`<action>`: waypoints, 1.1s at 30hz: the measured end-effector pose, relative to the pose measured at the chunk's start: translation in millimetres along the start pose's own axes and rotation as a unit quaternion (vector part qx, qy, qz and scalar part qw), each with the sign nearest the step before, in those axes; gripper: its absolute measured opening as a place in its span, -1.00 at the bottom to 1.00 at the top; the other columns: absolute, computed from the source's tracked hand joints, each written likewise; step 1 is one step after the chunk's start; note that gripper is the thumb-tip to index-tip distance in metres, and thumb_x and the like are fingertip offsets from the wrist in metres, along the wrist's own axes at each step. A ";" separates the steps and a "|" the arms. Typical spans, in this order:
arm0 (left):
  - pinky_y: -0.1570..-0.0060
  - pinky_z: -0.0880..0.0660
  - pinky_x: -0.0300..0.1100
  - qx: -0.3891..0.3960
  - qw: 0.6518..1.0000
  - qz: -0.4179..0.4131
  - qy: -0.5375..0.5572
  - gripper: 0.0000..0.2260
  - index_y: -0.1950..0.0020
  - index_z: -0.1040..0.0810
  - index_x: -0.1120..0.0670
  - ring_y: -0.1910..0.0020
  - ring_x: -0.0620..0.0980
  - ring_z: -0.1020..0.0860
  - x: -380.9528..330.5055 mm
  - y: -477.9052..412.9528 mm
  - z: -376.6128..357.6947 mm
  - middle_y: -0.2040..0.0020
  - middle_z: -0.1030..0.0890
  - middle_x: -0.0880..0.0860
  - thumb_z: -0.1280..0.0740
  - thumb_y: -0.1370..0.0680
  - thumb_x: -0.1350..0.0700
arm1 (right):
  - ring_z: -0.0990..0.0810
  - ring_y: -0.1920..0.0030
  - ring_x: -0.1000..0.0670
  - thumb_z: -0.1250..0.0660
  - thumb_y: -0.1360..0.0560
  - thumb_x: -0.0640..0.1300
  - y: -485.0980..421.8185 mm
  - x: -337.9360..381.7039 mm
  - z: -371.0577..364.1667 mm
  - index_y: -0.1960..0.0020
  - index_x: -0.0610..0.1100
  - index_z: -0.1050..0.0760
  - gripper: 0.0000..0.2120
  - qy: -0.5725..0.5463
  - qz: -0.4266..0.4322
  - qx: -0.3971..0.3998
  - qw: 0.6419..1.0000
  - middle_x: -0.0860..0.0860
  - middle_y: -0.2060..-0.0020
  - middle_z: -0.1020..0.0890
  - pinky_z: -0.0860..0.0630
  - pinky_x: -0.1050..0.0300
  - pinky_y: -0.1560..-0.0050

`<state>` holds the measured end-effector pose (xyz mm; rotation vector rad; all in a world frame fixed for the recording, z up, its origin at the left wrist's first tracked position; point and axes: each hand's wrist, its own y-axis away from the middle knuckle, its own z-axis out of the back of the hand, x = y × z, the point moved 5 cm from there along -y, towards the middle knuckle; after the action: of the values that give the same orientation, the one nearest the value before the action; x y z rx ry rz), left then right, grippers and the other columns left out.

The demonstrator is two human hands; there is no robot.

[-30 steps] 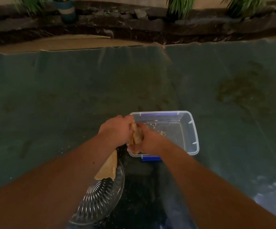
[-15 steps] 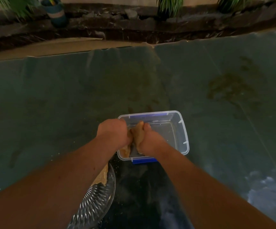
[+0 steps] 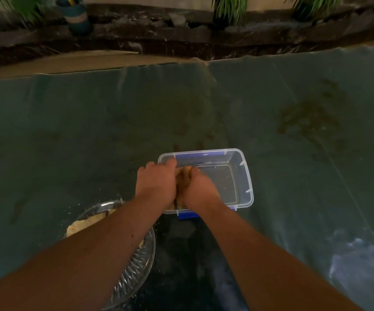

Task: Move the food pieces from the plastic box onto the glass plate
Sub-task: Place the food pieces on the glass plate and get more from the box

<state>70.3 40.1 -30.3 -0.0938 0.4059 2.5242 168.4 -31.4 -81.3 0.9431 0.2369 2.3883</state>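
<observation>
A clear plastic box (image 3: 246, 176) with blue latches sits on the green mat. Both hands reach into its left half. My left hand (image 3: 155, 184) and my right hand (image 3: 200, 189) press together around a tan food piece (image 3: 183, 178), which shows between them. The right half of the box holds only crumbs. A ribbed glass plate (image 3: 140, 265) lies to the lower left, partly hidden under my left forearm. A pale flat food piece (image 3: 85, 223) rests on the plate's far side.
The green mat (image 3: 69, 142) covers the ground all around, with a brown stain (image 3: 309, 120) at the right. A dark gap (image 3: 181, 265) lies below the box. A stone ledge with plants and a blue pot (image 3: 77, 16) runs along the far edge.
Both hands went from above the box's near-left corner down into the box, still closed on the food piece. The view shifted, so more of the plate shows.
</observation>
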 end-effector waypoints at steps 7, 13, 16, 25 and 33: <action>0.35 -0.41 -0.17 -0.021 0.915 0.136 0.379 -0.78 -0.13 -0.55 -0.11 0.17 -0.07 -0.57 47.1 16.7 23.0 0.05 -0.64 -0.07 -0.44 -0.51 0.07 | -0.47 -0.33 -0.23 -0.32 -0.60 -0.20 17.3 49.9 19.4 -0.38 -0.16 -0.40 -0.64 0.278 0.118 0.031 0.953 -0.20 -0.32 -0.52 -0.37 -0.19 -0.42; 0.04 -0.68 0.14 -0.055 0.818 0.208 0.534 -0.72 -0.16 -0.61 0.01 0.08 0.09 -0.68 110.4 57.0 49.0 0.01 -0.71 0.07 -0.41 -0.47 0.22 | -0.65 0.08 -0.11 -0.31 -0.47 -0.20 46.0 93.3 26.2 -0.11 0.07 -0.38 -0.71 -0.136 -0.008 -0.014 0.991 0.03 0.11 -0.58 -0.67 -0.17 0.02; 0.05 -0.68 0.29 -0.060 0.778 0.213 0.588 -0.75 -0.13 -0.59 0.02 0.05 0.15 -0.71 142.3 79.5 57.5 -0.03 -0.71 0.14 -0.38 -0.50 0.27 | -0.65 0.10 -0.11 -0.29 -0.44 -0.17 58.8 131.4 15.0 -0.11 0.09 -0.35 -0.69 -0.146 0.004 0.026 0.989 0.05 0.11 -0.57 -0.68 -0.24 0.03; 0.02 -0.69 0.22 -0.007 0.720 0.218 0.659 -0.75 -0.17 -0.58 0.07 0.02 0.12 -0.72 208.6 139.6 56.5 -0.07 -0.72 0.15 -0.35 -0.55 0.34 | -0.65 0.12 -0.11 -0.31 -0.45 -0.29 95.5 171.2 -49.7 -0.20 0.01 -0.41 -0.62 -0.178 -0.064 0.104 0.976 0.00 -0.02 -0.57 -0.69 -0.02 0.43; 0.17 -0.67 0.03 0.070 0.655 0.282 0.697 -0.72 -0.21 -0.58 0.08 -0.02 0.11 -0.72 250.9 198.9 -14.2 -0.11 -0.72 0.15 -0.35 -0.55 0.34 | -0.56 -0.02 -0.16 -0.42 -0.47 -0.27 113.7 111.8 -99.9 -0.44 -0.02 -0.34 -0.41 -0.173 -0.158 0.144 0.962 -0.05 -0.19 -0.49 -0.72 -0.08 0.27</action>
<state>-248.9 12.5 -29.3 -2.2064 1.3413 2.3725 -15.0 -59.7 -50.5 1.3260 0.5642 1.8926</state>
